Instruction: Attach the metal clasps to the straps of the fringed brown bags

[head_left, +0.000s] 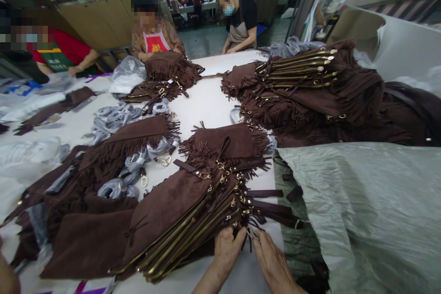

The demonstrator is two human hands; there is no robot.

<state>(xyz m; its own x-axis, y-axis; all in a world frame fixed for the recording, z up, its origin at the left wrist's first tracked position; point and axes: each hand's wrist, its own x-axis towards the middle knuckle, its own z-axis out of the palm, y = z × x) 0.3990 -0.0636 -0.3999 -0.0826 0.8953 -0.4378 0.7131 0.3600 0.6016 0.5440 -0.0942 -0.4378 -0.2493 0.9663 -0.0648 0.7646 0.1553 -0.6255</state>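
In front of me lies a stack of brown fringed suede bags [172, 211] with gold zippers, gold clasps and short straps. My left hand [227, 245] is closed at the stack's near right corner, its thumb and fingers pinching the edge of a low bag. Just to its right, my right hand [270, 252] is closed around a small metal loop [253, 233], whose kind I cannot make out. The hands' fingertips almost meet beside the fringe. Dark straps [272, 209] stick out just above my right hand.
A greenish plastic sheet [365, 202] covers the right side. Behind it rises a big pile of brown bags [310, 96]. Wrapped grey strap coils [119, 188] and more bags [131, 140] lie on the white table [206, 105] at left. Three people work across it, one a person in a mask [241, 18].
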